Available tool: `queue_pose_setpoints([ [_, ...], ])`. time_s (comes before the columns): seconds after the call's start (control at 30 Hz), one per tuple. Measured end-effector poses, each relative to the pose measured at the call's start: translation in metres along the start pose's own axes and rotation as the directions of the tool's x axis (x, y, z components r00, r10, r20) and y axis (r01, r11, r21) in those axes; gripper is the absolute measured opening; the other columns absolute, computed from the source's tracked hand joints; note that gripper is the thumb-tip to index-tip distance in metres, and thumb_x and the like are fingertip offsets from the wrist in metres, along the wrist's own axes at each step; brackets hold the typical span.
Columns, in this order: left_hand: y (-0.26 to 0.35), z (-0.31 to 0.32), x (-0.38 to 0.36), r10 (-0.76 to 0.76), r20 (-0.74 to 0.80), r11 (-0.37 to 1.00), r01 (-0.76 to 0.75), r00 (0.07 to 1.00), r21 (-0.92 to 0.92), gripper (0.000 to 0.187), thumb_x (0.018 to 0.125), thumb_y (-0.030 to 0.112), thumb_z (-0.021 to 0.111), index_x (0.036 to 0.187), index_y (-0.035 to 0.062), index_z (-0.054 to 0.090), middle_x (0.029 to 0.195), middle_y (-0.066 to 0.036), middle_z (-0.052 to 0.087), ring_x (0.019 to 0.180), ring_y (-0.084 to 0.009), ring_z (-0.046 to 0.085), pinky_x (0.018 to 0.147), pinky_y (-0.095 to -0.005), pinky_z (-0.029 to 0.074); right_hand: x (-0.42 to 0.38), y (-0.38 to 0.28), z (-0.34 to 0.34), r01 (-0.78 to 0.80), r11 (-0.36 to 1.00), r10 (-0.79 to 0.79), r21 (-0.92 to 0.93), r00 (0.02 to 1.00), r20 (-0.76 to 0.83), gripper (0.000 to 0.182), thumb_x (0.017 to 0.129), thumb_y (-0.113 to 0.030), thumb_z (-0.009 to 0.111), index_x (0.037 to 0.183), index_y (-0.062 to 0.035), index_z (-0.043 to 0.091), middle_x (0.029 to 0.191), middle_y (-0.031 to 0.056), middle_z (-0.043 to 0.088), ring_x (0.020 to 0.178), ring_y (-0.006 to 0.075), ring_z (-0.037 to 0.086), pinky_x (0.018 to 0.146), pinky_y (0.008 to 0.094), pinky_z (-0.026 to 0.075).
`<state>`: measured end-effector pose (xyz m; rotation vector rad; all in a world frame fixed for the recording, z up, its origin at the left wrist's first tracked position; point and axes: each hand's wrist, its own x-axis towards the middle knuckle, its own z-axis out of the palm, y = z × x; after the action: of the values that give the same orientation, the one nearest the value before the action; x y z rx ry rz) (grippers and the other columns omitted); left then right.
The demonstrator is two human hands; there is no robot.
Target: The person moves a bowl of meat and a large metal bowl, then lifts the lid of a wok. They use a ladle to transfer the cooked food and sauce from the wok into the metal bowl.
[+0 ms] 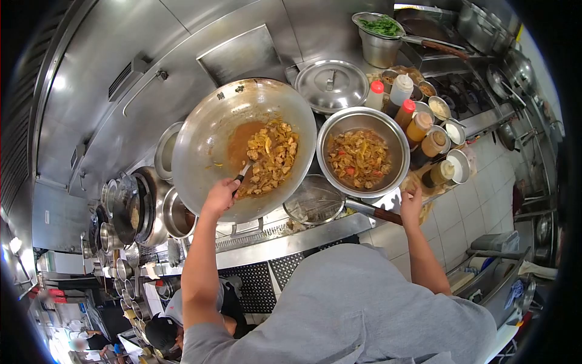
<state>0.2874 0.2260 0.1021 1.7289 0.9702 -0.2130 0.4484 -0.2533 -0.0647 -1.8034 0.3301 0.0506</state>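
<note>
Left hand [219, 197]: fist closed around the dark handle of a utensil [244, 173], whose working end is buried in the food. The hand sits over the near rim of the wok [200, 121].

Wok: large, steel, tilted toward the viewer. It holds brown sauce pooled at centre and a heap of yellow-brown cooked pieces [273, 158] on its right half.

Right hand [411, 203]: fingers curled, resting at the counter edge just beside the near rim of the steel bowl [388, 124]. Whether it grips anything cannot be told; the palm is turned away. A wooden-ended ladle handle [382, 213] runs just to its left, touching or nearly so.

Steel bowl: sits right of the wok, rims close, holding the same yellow-brown mix with a few red bits.

Around: wire strainer [312, 203] below the gap between wok and bowl. Steel lid [331, 85] behind. Pot of green leaves [381, 27] at the far back. Squeeze bottles with red caps [405, 112] and several small seasoning cups [451, 130] to the right of the bowl.

Writing: no readable labels or brands; bottles are too small to make out.

Below left, 1 other person in a dark cap [160, 330].
</note>
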Motion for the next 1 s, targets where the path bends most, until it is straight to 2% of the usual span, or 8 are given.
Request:
queue_pose_setpoints([
  [0.07,0.017,0.002,-0.012,0.020,0.007,1.000,-0.020,1.000,0.010,0.020,0.094,0.025,0.052,0.094,0.0059,0.056,0.061,0.001,0.047,0.040,-0.0066,0.035,0.037,-0.0241,0.024,-0.002,-0.001,-0.007,0.221,0.957,-0.228,-0.187,0.974,-0.013,0.044,0.086,-0.010,0.058,0.128,-0.0036,0.046,0.098,0.0117,0.060,0.069,0.0167,0.058,0.062,0.0308,0.049],
  [0.3,0.088,0.062,-0.056,0.096,0.165,0.995,-0.091,0.982,-0.036,0.017,0.094,0.022,0.050,0.089,0.0061,0.054,0.059,0.002,0.046,0.039,-0.0063,0.036,0.035,-0.0250,0.025,-0.014,-0.025,0.002,0.293,0.954,-0.274,-0.068,0.940,0.203,0.018,0.088,-0.008,0.058,0.105,-0.0032,0.058,0.079,0.0055,0.060,0.067,0.0118,0.055,0.059,0.0268,0.045],
  [0.53,0.081,0.188,-0.028,0.074,0.343,0.996,-0.051,0.936,-0.075,0.020,0.091,0.021,0.053,0.086,0.0019,0.055,0.065,-0.007,0.056,0.047,-0.0167,0.051,0.039,-0.0292,0.038,-0.053,-0.091,0.036,-0.128,0.991,0.040,0.048,0.605,0.796,0.026,0.092,-0.012,0.053,0.117,-0.0019,0.052,0.101,0.0046,0.062,0.082,0.0137,0.061,0.069,0.0268,0.051],
  [0.6,0.050,0.234,0.004,0.471,0.127,0.732,-0.467,0.873,0.496,0.022,0.087,0.021,0.055,0.089,-0.0008,0.057,0.077,-0.018,0.063,0.068,-0.0323,0.063,0.058,-0.0391,0.050,-0.055,-0.105,0.045,-0.236,0.970,0.090,0.061,0.581,0.809,0.027,0.093,-0.013,0.052,0.117,-0.0018,0.052,0.101,0.0043,0.062,0.084,0.0147,0.061,0.072,0.0281,0.051],
  [0.63,0.061,0.247,-0.015,0.440,0.101,0.715,-0.416,0.892,0.562,0.030,0.084,0.022,0.057,0.100,-0.0028,0.057,0.090,-0.028,0.063,0.090,-0.0433,0.061,0.077,-0.0462,0.050,-0.056,-0.108,0.049,-0.343,0.936,0.135,0.082,0.563,0.815,0.028,0.093,-0.014,0.051,0.118,-0.0018,0.052,0.102,0.0040,0.062,0.086,0.0158,0.062,0.074,0.0294,0.050],
  [0.8,0.049,0.289,-0.037,0.630,0.109,0.321,-0.386,0.769,0.865,0.039,0.083,0.015,0.055,0.115,-0.0050,0.047,0.101,-0.020,0.055,0.084,-0.0353,0.063,0.070,-0.0396,0.056,-0.041,-0.101,0.068,-0.634,0.764,0.209,0.117,0.415,0.885,0.031,0.094,-0.028,0.050,0.113,-0.0042,0.057,0.105,0.0071,0.063,0.093,0.0173,0.061,0.080,0.0344,0.050],
  [0.87,0.042,0.297,-0.045,0.640,0.096,0.333,-0.388,0.762,0.859,0.038,0.083,0.014,0.055,0.115,-0.0045,0.046,0.101,-0.018,0.053,0.084,-0.0331,0.062,0.068,-0.0378,0.056,-0.041,-0.102,0.080,-0.819,0.543,0.249,0.185,0.368,0.896,0.029,0.096,-0.030,0.047,0.108,-0.0057,0.058,0.106,0.0076,0.063,0.095,0.0179,0.060,0.083,0.0351,0.049],
  [1.0,0.011,0.297,-0.047,0.711,0.086,0.406,-0.507,0.698,0.760,0.048,0.080,0.010,0.056,0.123,-0.0066,0.042,0.105,-0.020,0.052,0.088,-0.0321,0.060,0.072,-0.0380,0.055,-0.036,-0.085,0.091,-0.803,0.586,0.308,0.107,0.343,0.887,0.023,0.097,-0.026,0.046,0.105,-0.0080,0.057,0.102,0.0092,0.063,0.094,0.0230,0.061,0.084,0.0374,0.051],
])
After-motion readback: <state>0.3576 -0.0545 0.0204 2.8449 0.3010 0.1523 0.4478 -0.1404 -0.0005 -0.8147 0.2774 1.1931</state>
